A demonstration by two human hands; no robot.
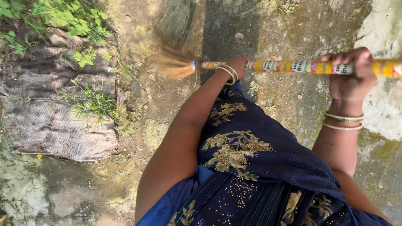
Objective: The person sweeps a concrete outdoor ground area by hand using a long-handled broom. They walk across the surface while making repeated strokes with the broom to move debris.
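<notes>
Your right hand (351,75) had its fingers (349,56) wrapped tight around the yellow broom handle (293,66), over on the right. Your left hand (238,66) gripped the same handle farther left, close to the straw bristles (173,67); its fingers were hidden behind the stick. The broom lay sideways above the far ground. You wore bangles (342,121) on both wrists and a dark blue dress (251,167) with gold flowers. A worn grey sack (58,117) lay on the left by green weeds (75,16).
</notes>
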